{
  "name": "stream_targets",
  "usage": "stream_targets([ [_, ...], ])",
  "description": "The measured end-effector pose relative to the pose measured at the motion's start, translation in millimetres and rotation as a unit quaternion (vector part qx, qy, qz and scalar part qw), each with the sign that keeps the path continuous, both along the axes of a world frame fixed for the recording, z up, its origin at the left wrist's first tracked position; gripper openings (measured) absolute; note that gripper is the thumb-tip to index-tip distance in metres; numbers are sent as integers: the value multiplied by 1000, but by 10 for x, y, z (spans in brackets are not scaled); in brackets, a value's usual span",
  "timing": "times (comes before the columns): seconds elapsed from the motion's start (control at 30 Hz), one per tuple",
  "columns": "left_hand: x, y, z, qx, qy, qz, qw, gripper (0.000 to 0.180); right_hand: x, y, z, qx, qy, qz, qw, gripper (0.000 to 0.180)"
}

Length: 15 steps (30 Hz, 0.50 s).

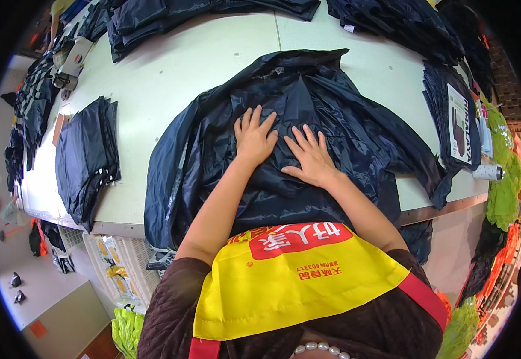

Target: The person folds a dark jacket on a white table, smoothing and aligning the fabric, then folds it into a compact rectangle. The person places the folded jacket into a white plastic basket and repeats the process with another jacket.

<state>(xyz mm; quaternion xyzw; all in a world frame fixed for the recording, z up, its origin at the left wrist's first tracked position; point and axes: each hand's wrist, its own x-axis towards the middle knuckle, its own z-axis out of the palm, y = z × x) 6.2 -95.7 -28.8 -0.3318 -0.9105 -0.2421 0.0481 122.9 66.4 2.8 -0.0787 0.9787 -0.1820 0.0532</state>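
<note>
A dark navy, shiny jacket (356, 134) lies spread over the pale table in front of me. Its collar end is at the far side, and one sleeve reaches out to the right. The near part hangs over the table's front edge, against my yellow apron (299, 287). Flat on the middle of the fabric rests my left hand (254, 137), fingers spread. Just right of it, and slightly nearer, my right hand (313, 158) also presses down with fingers apart. Creases run through the fabric around both hands.
Folded dark garments (88, 158) lie at the left, overhanging the table edge (123, 229). Another folded stack (446, 113) with a white printed card is on the right, beside a small cylinder (488, 172). More dark clothing (200, 18) lines the far side.
</note>
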Motion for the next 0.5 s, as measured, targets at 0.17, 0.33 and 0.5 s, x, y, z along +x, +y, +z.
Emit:
stream_targets([
  [0.17,-59,-138,67,48,-34,-45,997,41,212,132,517,-23,-32,201,979,84],
  [0.33,147,-325,672,46,-214,-95,971,44,133,266,-55,-166,71,126,975,13],
  [0.5,446,-446,682,73,-136,-97,983,40,-240,172,-29,-157,14,-57,986,23],
])
